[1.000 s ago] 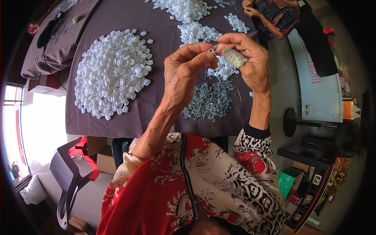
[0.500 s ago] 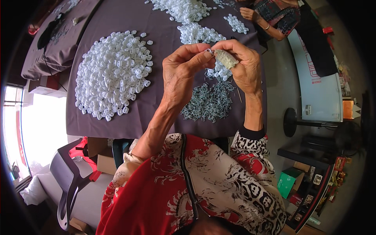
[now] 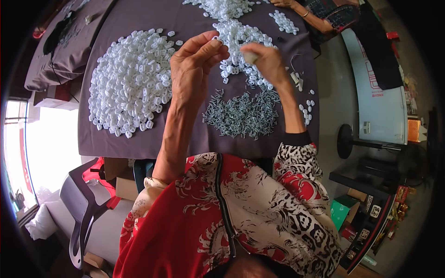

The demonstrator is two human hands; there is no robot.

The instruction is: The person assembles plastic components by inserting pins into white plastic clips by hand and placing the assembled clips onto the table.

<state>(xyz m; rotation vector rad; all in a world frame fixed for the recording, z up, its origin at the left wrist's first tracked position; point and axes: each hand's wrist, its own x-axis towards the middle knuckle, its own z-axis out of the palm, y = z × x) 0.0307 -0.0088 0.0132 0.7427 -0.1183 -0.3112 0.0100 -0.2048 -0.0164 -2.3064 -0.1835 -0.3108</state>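
Observation:
My left hand is raised over the dark cloth, its thumb and fingertips pinched on a small white plastic piece that is mostly covered. To its right, my right hand is smeared by motion. Its fingers are closed on a pale cream lump, of which one end shows. A pile of white oval pieces lies beyond and below both hands. Nearer me spreads a heap of small grey metal screws or pins. On the left is a large mound of white oval plastic pieces with holes.
The dark tablecloth ends close to my body. Loose white pieces and a small pale tool-like thing lie by the right edge. Another person's arm rests at the far right. A grey chair stands at lower left.
My hands have parted. The left has moved left and a little away from me, keeping its pinch; the right has swung away from it with the cream lump.

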